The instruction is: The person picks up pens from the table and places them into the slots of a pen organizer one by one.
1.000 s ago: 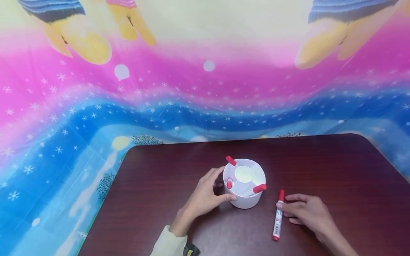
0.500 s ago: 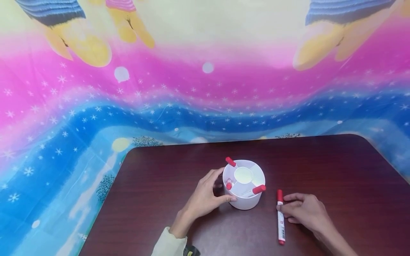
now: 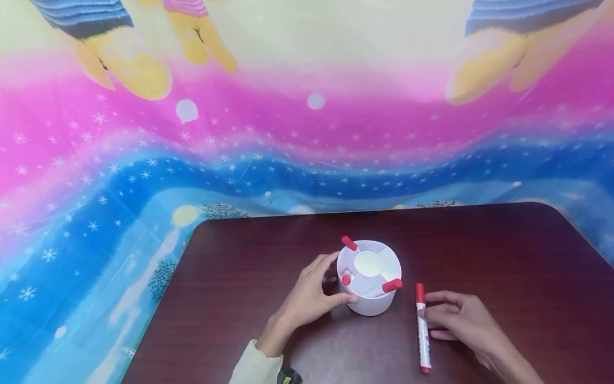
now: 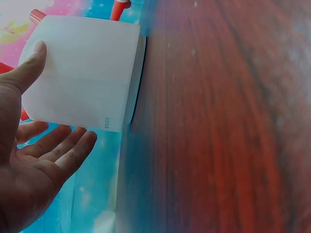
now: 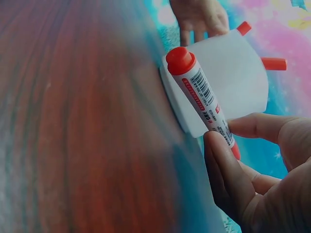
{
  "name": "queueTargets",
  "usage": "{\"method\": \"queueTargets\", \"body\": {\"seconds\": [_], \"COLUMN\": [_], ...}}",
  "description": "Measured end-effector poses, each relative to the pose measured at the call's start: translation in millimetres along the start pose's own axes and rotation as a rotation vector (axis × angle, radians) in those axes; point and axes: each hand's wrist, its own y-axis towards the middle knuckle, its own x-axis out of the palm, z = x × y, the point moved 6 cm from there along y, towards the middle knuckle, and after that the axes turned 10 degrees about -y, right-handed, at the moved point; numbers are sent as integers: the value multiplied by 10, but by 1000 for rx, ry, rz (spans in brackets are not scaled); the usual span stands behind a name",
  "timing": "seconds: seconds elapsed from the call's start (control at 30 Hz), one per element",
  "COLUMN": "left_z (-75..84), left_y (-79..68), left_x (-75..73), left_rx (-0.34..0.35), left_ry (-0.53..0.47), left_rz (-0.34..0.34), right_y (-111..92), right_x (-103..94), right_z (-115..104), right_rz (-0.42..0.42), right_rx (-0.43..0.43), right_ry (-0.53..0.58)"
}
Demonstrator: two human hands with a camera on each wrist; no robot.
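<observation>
A white round pen holder (image 3: 370,305) stands on the table, divided into compartments about a central round one. Three red-capped markers lean in it: one at the back left (image 3: 349,243), one at the left (image 3: 346,278) and one at the front right (image 3: 392,286). My left hand (image 3: 309,293) holds the holder from its left side, thumb on the front wall and fingers round the far side. To the right of the holder, my right hand (image 3: 472,322) pinches a red-and-white marker (image 3: 424,341) between thumb and fingers. Its barcode label shows in the right wrist view, one red end (image 5: 181,60) nearest the camera.
The dark reddish-brown wooden table (image 3: 259,245) has rounded far corners. Behind it hangs a pink and blue cloth (image 3: 268,122) printed with snowflakes. A pale sleeve (image 3: 256,362) and a black band (image 3: 290,376) show at the left wrist.
The marker in my right hand has turned, its lower end swinging to the right so that it now tilts the other way. My left hand and the pen holder have kept their places.
</observation>
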Motion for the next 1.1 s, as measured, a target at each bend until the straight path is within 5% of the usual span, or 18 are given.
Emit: {"method": "queueTargets", "body": {"seconds": [0.43, 1.1], "left_z": [13, -10], "left_y": [1, 10], "left_x": [7, 8], "left_rx": [33, 37], "left_ry": [0, -13], "left_rz": [1, 0], "right_y": [3, 77], "right_x": [-63, -229], "right_z": [-187, -493], "right_rz": [22, 68], "right_rx": [-11, -183], "right_ry": [3, 2]}}
